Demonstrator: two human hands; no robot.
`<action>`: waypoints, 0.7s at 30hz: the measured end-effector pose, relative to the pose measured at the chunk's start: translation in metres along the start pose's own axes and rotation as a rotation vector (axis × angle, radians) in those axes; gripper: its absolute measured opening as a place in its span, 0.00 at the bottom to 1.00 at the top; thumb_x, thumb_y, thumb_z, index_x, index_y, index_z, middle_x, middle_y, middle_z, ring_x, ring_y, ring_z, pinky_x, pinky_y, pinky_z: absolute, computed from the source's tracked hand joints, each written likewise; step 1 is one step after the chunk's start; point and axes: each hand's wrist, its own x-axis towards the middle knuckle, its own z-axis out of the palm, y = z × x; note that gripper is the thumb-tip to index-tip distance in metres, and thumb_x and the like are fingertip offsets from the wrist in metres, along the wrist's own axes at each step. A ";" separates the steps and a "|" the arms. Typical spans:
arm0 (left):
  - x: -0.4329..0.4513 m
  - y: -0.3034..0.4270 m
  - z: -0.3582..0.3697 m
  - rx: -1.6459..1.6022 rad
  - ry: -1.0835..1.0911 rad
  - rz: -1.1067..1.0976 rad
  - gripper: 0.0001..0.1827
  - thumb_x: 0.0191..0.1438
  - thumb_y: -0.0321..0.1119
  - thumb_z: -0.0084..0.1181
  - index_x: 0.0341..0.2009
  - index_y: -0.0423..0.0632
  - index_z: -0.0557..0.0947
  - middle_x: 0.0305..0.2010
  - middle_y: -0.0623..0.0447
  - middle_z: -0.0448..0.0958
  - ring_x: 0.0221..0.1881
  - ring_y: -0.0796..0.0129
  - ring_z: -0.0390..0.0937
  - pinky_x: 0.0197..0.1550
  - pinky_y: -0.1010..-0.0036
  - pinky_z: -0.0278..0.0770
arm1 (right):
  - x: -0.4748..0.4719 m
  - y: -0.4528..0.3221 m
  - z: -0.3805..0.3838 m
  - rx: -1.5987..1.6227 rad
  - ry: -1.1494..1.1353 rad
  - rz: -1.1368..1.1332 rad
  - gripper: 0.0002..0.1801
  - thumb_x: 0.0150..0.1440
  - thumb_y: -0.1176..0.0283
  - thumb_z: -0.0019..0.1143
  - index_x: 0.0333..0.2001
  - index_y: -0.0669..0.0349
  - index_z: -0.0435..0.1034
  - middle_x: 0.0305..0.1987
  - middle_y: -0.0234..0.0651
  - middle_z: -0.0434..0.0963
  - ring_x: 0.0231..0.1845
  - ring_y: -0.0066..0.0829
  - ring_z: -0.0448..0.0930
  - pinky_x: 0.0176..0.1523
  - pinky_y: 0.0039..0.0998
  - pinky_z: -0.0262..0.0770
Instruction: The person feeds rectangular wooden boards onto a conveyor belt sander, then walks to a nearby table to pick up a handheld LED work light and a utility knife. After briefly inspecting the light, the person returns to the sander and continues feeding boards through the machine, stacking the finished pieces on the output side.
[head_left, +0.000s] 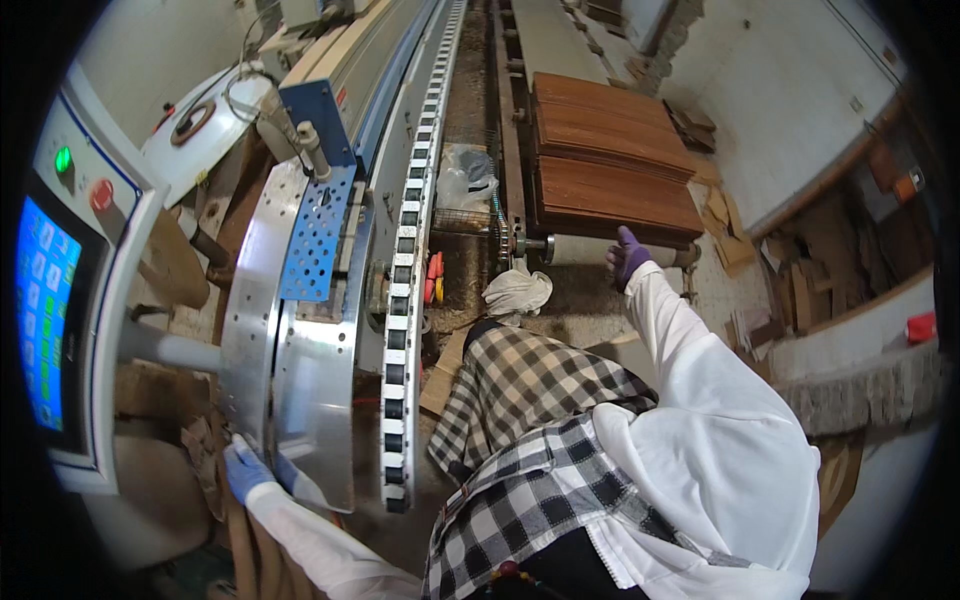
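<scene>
My left hand (248, 469), in a blue glove, touches the near edge of a steel machine table (315, 409) at the lower left. Whether its fingers grip that edge or only rest there I cannot tell. My right hand (627, 259), in a purple glove, reaches out with fingers apart and holds nothing. It is just short of the front edge of a stack of reddish-brown wooden panels (619, 191). The panels lie on the near end of a belt conveyor (581, 250). A perforated blue metal plate (321, 236) sits over the machine table.
A control panel with a lit touchscreen (52, 315) and a red stop button (102, 194) stands at far left. A long roller track (400, 322) runs between machine and conveyor. A white cloth (519, 291) hangs near the conveyor's end. Cardboard scraps (724, 225) lie by the right wall.
</scene>
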 end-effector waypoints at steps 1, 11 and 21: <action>0.000 -0.003 -0.002 0.025 0.004 0.033 0.30 0.61 0.58 0.36 0.39 0.41 0.76 0.42 0.35 0.76 0.45 0.39 0.71 0.47 0.56 0.68 | 0.003 -0.009 0.004 0.029 0.033 -0.016 0.42 0.50 0.39 0.55 0.61 0.53 0.58 0.53 0.39 0.72 0.41 0.37 0.74 0.44 0.42 0.71; -0.011 0.049 -0.015 0.211 0.060 -0.159 0.30 0.59 0.61 0.34 0.51 0.52 0.76 0.52 0.43 0.74 0.54 0.45 0.69 0.56 0.58 0.64 | 0.133 -0.041 -0.054 0.082 -0.009 0.016 0.68 0.37 0.20 0.43 0.64 0.71 0.48 0.63 0.47 0.63 0.58 0.42 0.69 0.60 0.44 0.64; -0.184 0.185 0.039 0.278 0.334 0.094 0.24 0.57 0.49 0.51 0.55 0.51 0.74 0.60 0.45 0.68 0.63 0.51 0.61 0.66 0.59 0.54 | 0.142 -0.036 -0.124 0.033 -0.624 0.163 0.38 0.51 0.34 0.47 0.43 0.62 0.68 0.36 0.37 0.75 0.30 0.28 0.73 0.37 0.26 0.69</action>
